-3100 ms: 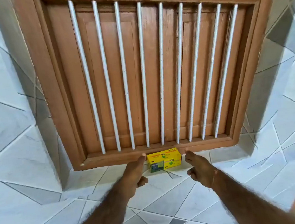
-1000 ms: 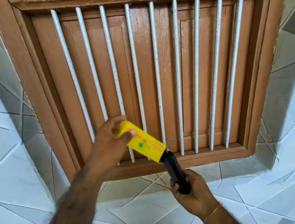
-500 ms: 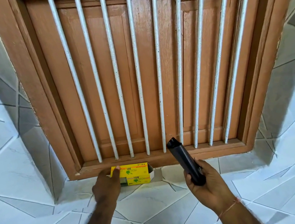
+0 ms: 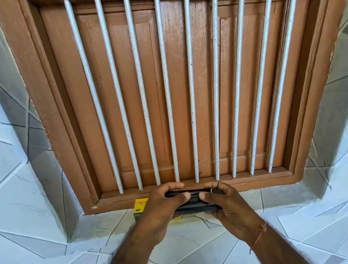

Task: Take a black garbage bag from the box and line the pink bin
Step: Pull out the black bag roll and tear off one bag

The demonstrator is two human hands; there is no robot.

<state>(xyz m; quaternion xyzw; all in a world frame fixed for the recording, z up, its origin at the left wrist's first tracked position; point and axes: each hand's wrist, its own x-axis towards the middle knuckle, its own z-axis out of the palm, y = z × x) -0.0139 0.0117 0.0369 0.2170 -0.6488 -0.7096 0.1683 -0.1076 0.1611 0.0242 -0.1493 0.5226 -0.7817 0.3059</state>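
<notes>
A black roll of garbage bags [image 4: 193, 204] lies sideways between my two hands, in front of the window sill. My left hand [image 4: 163, 208] grips its left end with thumb and fingers. My right hand [image 4: 228, 205] grips its right end the same way. The yellow box [image 4: 141, 208] lies on the tiled ledge just behind my left hand, mostly hidden by it. The pink bin is not in view.
A brown wooden window frame [image 4: 69, 153] with shut shutters and several white vertical bars [image 4: 166, 90] fills the view ahead. White and grey tiled wall [image 4: 24, 208] surrounds it, with a tiled ledge [image 4: 280, 198] below the sill.
My left hand has let go of the yellow box on the ledge and joined my right hand on the black roll. The roll has turned from upright to sideways.
</notes>
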